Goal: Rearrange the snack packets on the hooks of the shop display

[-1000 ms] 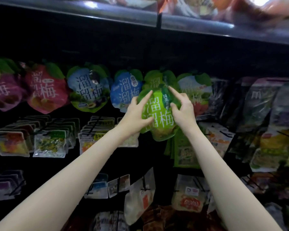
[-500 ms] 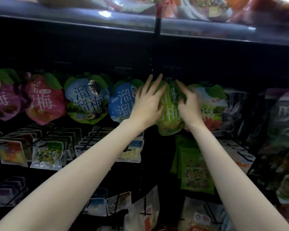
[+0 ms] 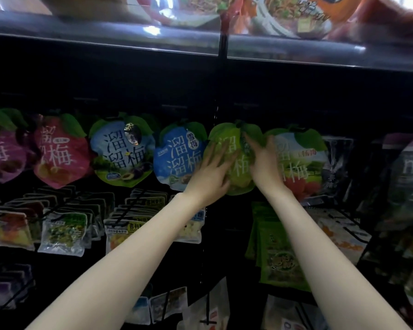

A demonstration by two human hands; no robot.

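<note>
Both hands are pressed on the green packet (image 3: 234, 160), which hangs in the top row of the display. The left hand (image 3: 210, 177) lies flat with fingers spread over the packet's lower left face; the right hand (image 3: 262, 163) grips its right edge, fingers reaching up toward the leaf-shaped top where the hook would be. The hook itself is lost in the dark, so it cannot be told whether the packet's hole is fully seated on it.

Just left of the left hand hangs the blue packet (image 3: 177, 158), its edge touching or tucked behind the green one; further left come a blue-and-green packet (image 3: 119, 153) and a red packet (image 3: 60, 151). Just right of the right hand is a white-and-red packet (image 3: 298, 163), partly behind that hand.

As a judgement, the green packet looks in line with its neighbours — this single placement seems nearly finished, with only the settling and the letting go left. The top row reads orderly. Below the hands, the lower rows of small clear packets (image 3: 62, 232) and the green pouches (image 3: 279, 253) hang less evenly, and whether they need tidying cannot be told from here.
</note>
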